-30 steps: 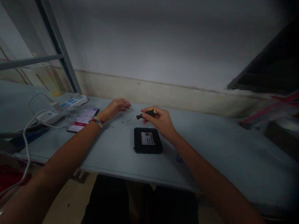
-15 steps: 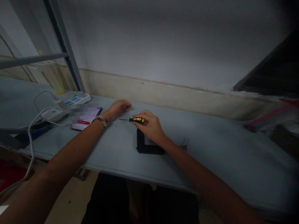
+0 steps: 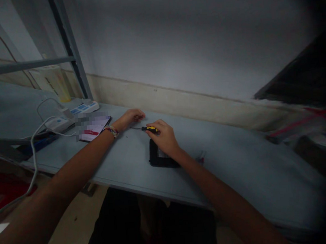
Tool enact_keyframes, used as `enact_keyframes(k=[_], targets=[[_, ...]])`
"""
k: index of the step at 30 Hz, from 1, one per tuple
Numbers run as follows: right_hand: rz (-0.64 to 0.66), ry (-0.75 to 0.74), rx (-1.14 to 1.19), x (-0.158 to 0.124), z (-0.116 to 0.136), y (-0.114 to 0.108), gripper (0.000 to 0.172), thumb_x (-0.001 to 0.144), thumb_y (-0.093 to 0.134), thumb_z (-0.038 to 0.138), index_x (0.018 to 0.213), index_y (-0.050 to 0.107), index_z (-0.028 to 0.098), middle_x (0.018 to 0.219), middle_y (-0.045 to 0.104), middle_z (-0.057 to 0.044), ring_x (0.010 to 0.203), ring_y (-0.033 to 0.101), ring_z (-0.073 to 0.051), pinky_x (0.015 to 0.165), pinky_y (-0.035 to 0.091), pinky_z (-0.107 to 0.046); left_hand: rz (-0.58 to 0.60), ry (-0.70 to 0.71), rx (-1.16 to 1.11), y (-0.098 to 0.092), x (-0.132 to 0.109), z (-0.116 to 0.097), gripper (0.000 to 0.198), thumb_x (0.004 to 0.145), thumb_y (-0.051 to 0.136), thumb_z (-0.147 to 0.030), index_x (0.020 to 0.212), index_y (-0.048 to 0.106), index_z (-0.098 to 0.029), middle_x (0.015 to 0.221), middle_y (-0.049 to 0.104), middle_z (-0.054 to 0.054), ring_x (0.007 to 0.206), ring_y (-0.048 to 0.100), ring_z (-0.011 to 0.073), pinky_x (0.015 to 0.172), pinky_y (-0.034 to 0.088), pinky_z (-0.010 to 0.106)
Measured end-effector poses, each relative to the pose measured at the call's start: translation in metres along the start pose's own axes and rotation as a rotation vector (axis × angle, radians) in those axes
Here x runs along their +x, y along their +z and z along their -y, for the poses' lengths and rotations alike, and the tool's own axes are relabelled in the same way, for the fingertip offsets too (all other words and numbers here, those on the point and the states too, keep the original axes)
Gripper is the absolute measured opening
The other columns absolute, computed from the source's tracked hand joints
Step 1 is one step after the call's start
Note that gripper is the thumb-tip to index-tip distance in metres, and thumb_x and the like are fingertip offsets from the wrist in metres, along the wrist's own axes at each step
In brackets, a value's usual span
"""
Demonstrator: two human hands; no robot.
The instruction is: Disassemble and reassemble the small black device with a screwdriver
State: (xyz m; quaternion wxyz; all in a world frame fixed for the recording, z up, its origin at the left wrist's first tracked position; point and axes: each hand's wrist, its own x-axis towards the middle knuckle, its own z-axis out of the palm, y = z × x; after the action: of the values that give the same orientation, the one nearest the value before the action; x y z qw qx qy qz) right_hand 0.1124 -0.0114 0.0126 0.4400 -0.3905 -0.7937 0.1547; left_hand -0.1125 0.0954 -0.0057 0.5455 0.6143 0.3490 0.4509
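My right hand (image 3: 164, 136) grips a small screwdriver (image 3: 152, 130) by its black and yellow handle. Its thin shaft points left towards my left hand (image 3: 132, 117). That hand rests near the back of the table, fingers curled in; whatever they hold, if anything, is hidden. A woven bracelet (image 3: 112, 131) circles the left wrist. Under my right hand and wrist lies a black box-shaped device (image 3: 162, 161) with a pale label, partly covered. A tiny dark piece (image 3: 126, 136) sits on the tabletop between the hands.
Left of my left wrist lies a phone (image 3: 92, 132), its screen lit. Behind it are a white power strip (image 3: 85, 107) and a white cable (image 3: 33, 153). A yellowish clear container (image 3: 61, 84) stands by the metal frame (image 3: 76, 61). A small red-tipped item (image 3: 201, 157) lies beyond my right forearm.
The screwdriver's handle has turned slightly and shifted a little right in my right hand. My left hand has moved very slightly right. The device stays put.
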Motion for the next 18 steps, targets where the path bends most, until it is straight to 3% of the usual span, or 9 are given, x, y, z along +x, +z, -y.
enact_keyframes(k=[12, 18], targets=[[-0.091, 0.105, 0.096, 0.001, -0.011, 0.001, 0.014, 0.090, 0.083, 0.027, 0.104, 0.088, 0.024, 0.104, 0.080, -0.009, 0.096, 0.076, -0.024, 0.093, 0.063, -0.043, -0.033, -0.044, 0.014, 0.002, 0.001, -0.001, 0.025, 0.077, 0.075, -0.040, 0.084, 0.077, -0.016, 0.099, 0.076, 0.010, 0.094, 0.067, 0.0211, 0.084, 0.052, 0.033], [-0.117, 0.262, 0.318, 0.005, -0.022, -0.008, 0.026, 0.083, 0.086, 0.037, 0.103, 0.088, 0.022, 0.109, 0.080, -0.010, 0.089, 0.077, -0.023, 0.087, 0.067, -0.043, 0.053, -0.038, 0.044, -0.001, 0.002, -0.001, 0.024, 0.085, 0.070, -0.036, 0.087, 0.079, -0.014, 0.097, 0.077, 0.011, 0.089, 0.067, 0.0195, 0.084, 0.052, 0.033]])
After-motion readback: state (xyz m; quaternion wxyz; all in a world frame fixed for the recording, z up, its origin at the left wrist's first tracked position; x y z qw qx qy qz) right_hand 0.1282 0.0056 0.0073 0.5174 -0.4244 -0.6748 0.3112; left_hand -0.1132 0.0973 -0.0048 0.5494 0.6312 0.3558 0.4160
